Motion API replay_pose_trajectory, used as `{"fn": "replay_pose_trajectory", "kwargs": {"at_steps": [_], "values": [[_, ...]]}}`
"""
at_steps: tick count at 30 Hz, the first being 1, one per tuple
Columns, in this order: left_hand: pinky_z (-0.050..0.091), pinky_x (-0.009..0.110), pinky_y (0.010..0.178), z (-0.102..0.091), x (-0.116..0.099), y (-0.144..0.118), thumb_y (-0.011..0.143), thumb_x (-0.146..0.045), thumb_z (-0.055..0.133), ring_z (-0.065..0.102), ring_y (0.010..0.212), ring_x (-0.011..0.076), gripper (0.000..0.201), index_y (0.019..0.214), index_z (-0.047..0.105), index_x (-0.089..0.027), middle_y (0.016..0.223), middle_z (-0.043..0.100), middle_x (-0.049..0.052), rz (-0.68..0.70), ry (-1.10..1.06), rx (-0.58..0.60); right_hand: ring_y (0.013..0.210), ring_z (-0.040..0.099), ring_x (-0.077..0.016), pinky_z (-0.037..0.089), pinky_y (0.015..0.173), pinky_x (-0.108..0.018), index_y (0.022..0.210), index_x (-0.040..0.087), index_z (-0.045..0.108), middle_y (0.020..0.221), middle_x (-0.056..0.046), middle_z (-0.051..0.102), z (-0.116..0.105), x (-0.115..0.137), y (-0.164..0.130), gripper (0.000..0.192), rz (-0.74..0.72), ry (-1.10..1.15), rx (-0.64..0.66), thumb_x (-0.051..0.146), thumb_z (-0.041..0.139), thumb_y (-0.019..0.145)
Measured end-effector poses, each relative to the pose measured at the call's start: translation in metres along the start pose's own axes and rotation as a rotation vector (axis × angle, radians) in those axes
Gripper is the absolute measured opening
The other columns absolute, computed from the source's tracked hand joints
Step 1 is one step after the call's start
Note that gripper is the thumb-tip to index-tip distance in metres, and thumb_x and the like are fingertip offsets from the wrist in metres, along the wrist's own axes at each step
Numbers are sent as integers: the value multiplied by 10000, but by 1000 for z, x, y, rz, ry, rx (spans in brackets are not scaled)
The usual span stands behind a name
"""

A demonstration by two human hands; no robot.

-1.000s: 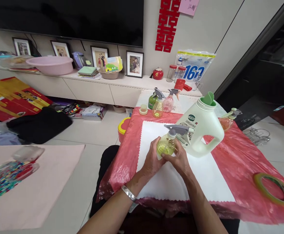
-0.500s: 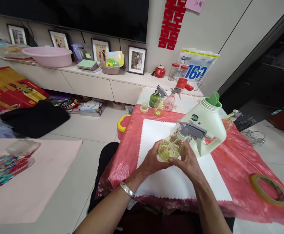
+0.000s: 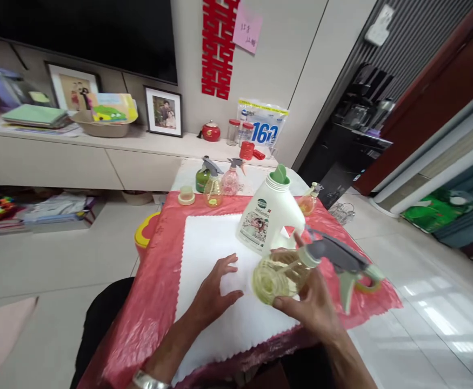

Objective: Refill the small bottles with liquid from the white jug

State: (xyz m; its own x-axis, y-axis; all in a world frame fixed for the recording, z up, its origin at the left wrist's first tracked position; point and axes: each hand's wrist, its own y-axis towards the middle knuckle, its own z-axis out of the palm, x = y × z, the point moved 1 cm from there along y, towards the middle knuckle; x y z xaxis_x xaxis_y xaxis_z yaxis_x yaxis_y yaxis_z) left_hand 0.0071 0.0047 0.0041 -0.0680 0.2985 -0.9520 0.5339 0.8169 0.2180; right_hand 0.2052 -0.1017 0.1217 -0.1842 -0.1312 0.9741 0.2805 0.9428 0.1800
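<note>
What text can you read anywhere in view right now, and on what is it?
"160": white plastic bag with blue print against the wall.
Red paper double-happiness cutout on the wall.
Pink sticky note: handwriting, too blurred.
White detergent jug label: too small.
Right hand holds the yellow spray bottle: no text visible.

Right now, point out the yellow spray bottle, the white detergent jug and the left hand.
yellow spray bottle (image 3: 279, 276), head view, on its clear body.
white detergent jug (image 3: 266, 219), head view, on its label side.
left hand (image 3: 214, 292), head view, on its back.
</note>
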Motion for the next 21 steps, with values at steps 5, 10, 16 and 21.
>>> {"fn": "replay_pose_trajectory", "kwargs": {"at_steps": [5, 10, 16, 21], "values": [[589, 492, 967, -1, -3, 0, 873, -358, 650, 721, 1090, 263, 526, 1377, 534, -259, 1323, 672, 121, -54, 88, -20, 1182, 641, -321, 602, 942, -504, 1337, 310, 501, 1304, -97, 627, -78, 12, 16, 824, -33, -150, -357, 440, 920, 640], [620, 433, 895, 1, 2, -2, 920, -361, 589, 725, 1065, 243, 482, 1385, 521, -258, 1315, 681, 117, -39, 108, -35, 1074, 656, -347, 528, 993, -585, 1154, 236, 550, 1160, -106, 673, -142, -23, 67, 750, 80, -389, -630, 430, 959, 556], [627, 432, 894, 1, 4, -3, 932, -329, 553, 745, 1014, 233, 426, 1352, 546, -256, 1241, 716, 104, 0, 210, -24, 973, 647, -196, 581, 879, -414, 1302, 154, 561, 1149, -83, 634, -170, -80, 128, 457, 161, -459, -769, 408, 693, 946], [639, 392, 870, 3, 4, -6, 937, -320, 543, 750, 1000, 224, 394, 1327, 576, -284, 1231, 725, 77, -1, 249, -49, 992, 640, -196, 583, 876, -404, 1379, 169, 529, 1194, -88, 618, -174, -105, 157, 484, 101, -522, -766, 421, 645, 983]]}}
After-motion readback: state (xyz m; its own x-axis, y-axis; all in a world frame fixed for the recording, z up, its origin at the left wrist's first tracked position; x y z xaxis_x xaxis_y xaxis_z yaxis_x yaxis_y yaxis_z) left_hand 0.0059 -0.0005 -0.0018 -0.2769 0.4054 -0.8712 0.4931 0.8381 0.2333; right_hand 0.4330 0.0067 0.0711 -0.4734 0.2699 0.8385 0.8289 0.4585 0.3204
